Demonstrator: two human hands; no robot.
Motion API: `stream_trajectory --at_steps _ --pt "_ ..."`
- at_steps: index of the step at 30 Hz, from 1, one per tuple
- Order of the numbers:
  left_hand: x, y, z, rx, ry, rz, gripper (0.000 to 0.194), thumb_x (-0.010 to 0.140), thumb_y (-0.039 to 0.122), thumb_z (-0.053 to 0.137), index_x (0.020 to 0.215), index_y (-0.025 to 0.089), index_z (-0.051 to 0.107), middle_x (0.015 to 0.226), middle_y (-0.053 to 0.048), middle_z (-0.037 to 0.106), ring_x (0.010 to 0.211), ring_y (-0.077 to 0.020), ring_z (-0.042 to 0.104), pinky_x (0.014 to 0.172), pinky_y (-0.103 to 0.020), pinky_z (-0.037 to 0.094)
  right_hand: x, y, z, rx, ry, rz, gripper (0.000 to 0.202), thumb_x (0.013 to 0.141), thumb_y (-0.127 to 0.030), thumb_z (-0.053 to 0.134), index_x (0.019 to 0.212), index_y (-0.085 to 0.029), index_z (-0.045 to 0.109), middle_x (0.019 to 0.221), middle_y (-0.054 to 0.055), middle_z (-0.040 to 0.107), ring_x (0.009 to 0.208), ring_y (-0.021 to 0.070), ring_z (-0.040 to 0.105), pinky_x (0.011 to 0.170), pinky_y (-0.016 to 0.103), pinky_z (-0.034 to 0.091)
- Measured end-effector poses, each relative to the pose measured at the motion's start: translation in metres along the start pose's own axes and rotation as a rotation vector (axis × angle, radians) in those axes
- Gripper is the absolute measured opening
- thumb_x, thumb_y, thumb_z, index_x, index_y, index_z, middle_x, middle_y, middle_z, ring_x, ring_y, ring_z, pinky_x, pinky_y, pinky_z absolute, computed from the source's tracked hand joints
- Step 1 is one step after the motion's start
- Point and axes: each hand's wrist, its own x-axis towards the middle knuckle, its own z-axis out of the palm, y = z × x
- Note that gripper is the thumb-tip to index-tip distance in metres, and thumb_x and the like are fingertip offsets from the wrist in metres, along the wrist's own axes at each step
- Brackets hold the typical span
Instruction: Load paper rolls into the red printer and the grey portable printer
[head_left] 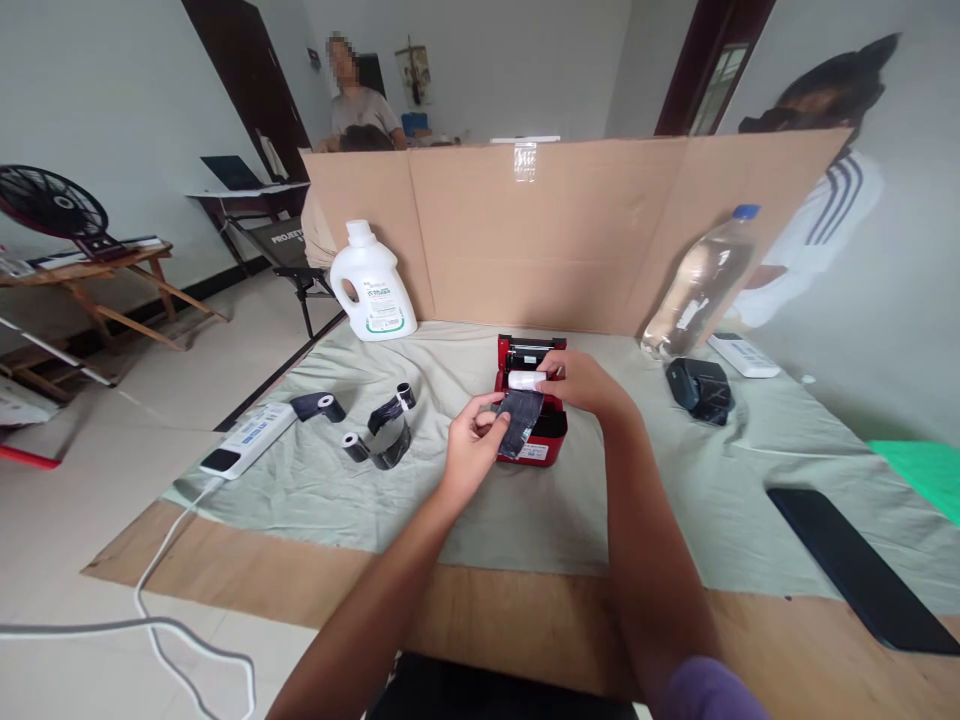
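Over a red and black box-shaped device with its lid raised, probably a small printer (556, 428), I hold a paper roll (525, 380). My right hand (574, 382) grips the roll's right end. From the roll hangs a dark printed strip (523, 412), pinched in the fingers of my left hand (478, 432). The hands and paper hide part of the device's inside. To the left, further small rolls with dark strips lie on the cloth: one roll (331, 407) beside a power strip (249, 440), and a curled strip (392, 448) between two rolls.
A white jug (375, 285) and a clear bottle (701, 280) stand before a cardboard screen (525, 235). At right are a black wrapped object (699, 390), a white power strip (744, 355) and a black phone-like slab (862, 565). Two people are beyond the screen.
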Motion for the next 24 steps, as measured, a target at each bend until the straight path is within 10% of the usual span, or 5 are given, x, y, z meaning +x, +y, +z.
stream_trajectory --at_steps 8,14,24 --pt "0.022 0.031 -0.018 0.500 0.192 0.330 0.035 0.076 0.039 0.075 0.109 0.026 0.071 0.098 -0.004 0.064 0.071 -0.0141 0.056 0.071 -0.026 0.045 -0.008 -0.033 0.002 0.075 -0.010 -0.156 0.014 0.074 -0.017 0.058 0.088 -0.020 0.058 0.076 -0.001 0.058 0.067 0.0151 0.054 0.058 0.025 0.038" --pt "0.049 0.052 -0.008 0.091 -0.118 -0.025 0.040 0.075 0.043 0.074 0.104 0.016 0.073 0.079 -0.004 0.067 0.067 -0.0133 0.058 0.056 -0.022 0.042 -0.017 -0.066 0.012 0.007 0.098 -0.310 0.014 0.077 -0.012 0.055 0.086 -0.021 0.057 0.092 0.002 0.054 0.076 0.0159 0.053 0.066 0.027 0.041" --pt "0.041 0.022 -0.018 -0.555 -0.266 -0.500 0.037 0.076 0.051 0.070 0.082 0.016 0.062 0.056 0.002 0.056 0.038 -0.0064 0.044 0.035 -0.018 0.032 -0.010 -0.051 0.000 0.096 -0.101 -0.267 0.037 0.079 -0.019 0.056 0.113 -0.025 0.070 0.105 0.002 0.066 0.087 0.0179 0.057 0.073 0.029 0.045"
